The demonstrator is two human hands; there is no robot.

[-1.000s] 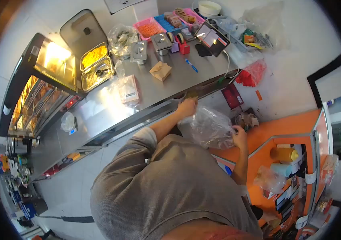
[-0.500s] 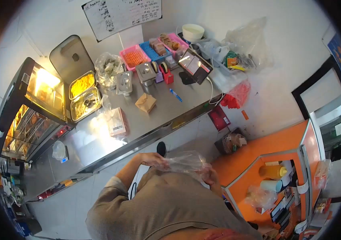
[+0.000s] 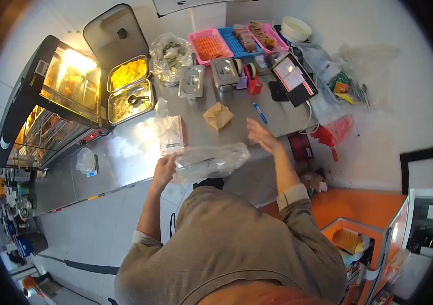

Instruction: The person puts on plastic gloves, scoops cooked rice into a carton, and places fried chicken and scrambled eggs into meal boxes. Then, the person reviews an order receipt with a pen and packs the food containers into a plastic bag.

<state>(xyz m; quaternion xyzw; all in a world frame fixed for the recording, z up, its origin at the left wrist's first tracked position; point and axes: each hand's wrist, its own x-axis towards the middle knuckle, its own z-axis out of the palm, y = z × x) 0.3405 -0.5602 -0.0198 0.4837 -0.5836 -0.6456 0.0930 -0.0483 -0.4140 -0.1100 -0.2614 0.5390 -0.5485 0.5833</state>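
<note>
My left hand (image 3: 164,170) is closed on the edge of a clear plastic bag (image 3: 211,161), which stretches out to the right over the counter's front edge. My right hand (image 3: 261,136) is open, fingers apart and holding nothing, just past the bag's far end. A folded brown paper takeaway box (image 3: 218,116) sits on the counter to the left of my right hand. Beyond that hand lies a blue pen (image 3: 260,113). A packet of clear bags (image 3: 172,134) lies just beyond my left hand.
A lit food warmer (image 3: 56,101) stands at the left, beside metal trays, one with yellow food (image 3: 129,73). Lidded steel containers (image 3: 191,81), a red tape dispenser (image 3: 253,81) and a tablet (image 3: 293,79) line the steel counter (image 3: 120,162). An orange cabinet (image 3: 359,206) stands at right.
My body has turned and moved closer to the counter. Both hands have reached forward from my chest; the right hand has let go of the bag, and the left still holds it.
</note>
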